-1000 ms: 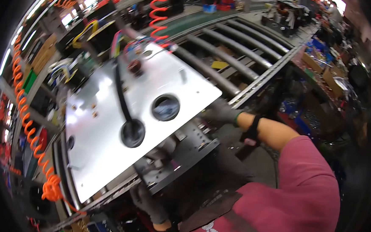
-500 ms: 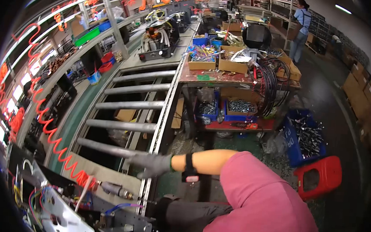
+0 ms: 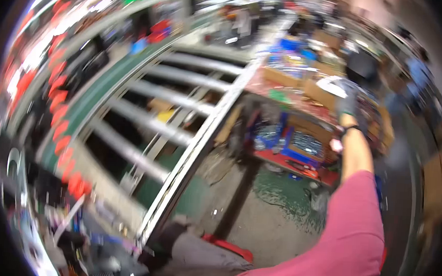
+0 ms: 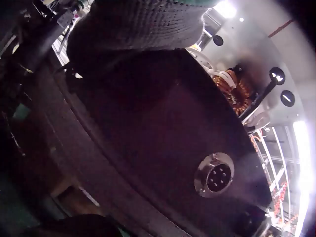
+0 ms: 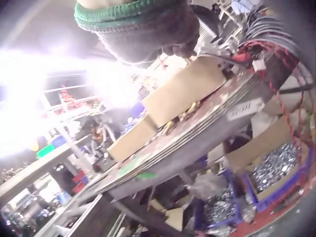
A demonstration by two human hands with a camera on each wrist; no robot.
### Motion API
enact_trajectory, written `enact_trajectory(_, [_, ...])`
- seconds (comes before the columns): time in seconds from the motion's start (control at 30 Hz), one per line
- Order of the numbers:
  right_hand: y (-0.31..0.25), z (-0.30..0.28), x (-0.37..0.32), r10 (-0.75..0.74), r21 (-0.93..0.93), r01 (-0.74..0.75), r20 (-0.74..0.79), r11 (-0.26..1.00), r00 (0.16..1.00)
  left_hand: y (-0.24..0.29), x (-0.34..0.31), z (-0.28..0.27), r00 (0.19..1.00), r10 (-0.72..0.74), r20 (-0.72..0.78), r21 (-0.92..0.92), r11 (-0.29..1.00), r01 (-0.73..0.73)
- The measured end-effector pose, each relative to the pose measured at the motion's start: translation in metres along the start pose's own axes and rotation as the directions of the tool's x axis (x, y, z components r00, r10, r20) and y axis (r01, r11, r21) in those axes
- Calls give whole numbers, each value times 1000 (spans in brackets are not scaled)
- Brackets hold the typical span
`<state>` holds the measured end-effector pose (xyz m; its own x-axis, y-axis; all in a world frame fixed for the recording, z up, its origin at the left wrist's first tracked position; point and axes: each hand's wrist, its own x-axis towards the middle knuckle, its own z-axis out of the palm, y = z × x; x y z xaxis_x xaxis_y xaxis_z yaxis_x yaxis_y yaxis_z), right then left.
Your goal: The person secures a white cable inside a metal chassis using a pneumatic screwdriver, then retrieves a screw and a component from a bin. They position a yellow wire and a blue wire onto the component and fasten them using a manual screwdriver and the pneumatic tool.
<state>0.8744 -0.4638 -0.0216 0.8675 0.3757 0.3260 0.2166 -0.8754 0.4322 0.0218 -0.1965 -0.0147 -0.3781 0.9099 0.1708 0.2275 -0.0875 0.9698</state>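
In the left wrist view my gloved left hand (image 4: 140, 24) lies at the top edge of a dark panel (image 4: 148, 113), its fingers hidden. A round metal connector (image 4: 215, 175) sits in that panel, with a copper coil (image 4: 234, 96) behind it. My left hand cannot be made out in the head view. My right hand (image 3: 349, 99), in a grey glove, reaches over the cardboard boxes on the red table. From the right wrist, this hand (image 5: 148, 32) is above a cardboard box (image 5: 185, 89), fingers bent downward; whether they hold anything cannot be told.
A roller conveyor (image 3: 168, 97) runs at the left of the red table (image 3: 257, 84). Below the tabletop, blue bins (image 3: 306, 143) hold small metal parts. Black cables (image 5: 269, 32) and red wires hang beside the boxes. An orange coiled hose (image 3: 56, 97) hangs at the left.
The head view has swung from the white panel to the conveyor and table. My right hand has left the panel's edge, passed over the rollers and moved out to the boxes.
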Motion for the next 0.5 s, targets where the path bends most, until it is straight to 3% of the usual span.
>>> enact_trajectory(0.07, [35, 39, 12, 80, 266, -42, -132, 963, 988, -15, 6, -51, 987, -139, -76, -153, 980, 126])
enact_trajectory(0.17, [61, 80, 52, 145, 517, -4, -234, 856, 961, -44, 0, -128, 951, -308, -25, -497, 829, 256])
enact_trajectory(0.2, [82, 117, 86, 88, 506, 0, -151, 863, 985, -66, 2, -159, 904, -389, -179, -447, 850, 277])
enact_trajectory(0.23, [70, 87, 77, 56, 479, -8, -86, 878, 995, -71, 3, -149, 890, -171, -423, -226, 971, 80])
enact_trajectory(0.27, [59, 55, 64, 105, 355, -95, -7, 930, 994, -63, 1, -147, 898, -202, -391, -189, 973, 136])
enact_trajectory(0.3, [67, 59, 72, 105, 356, -99, 1, 929, 994, -61, 2, -147, 929, -199, -312, -247, 961, 123])
enact_trajectory(0.37, [78, 69, 84, 78, 388, -71, -1, 919, 997, -42, -2, -129, 878, -342, -335, -320, 918, 235])
enact_trajectory(0.43, [77, 70, 89, 53, 407, -51, 5, 912, 999, -23, -8, -113, 907, -292, -303, -368, 914, 172])
enact_trajectory(0.5, [74, 76, 98, 27, 418, -29, 10, 908, 1000, -36, -1, -115, 879, -248, -408, -344, 933, 103])
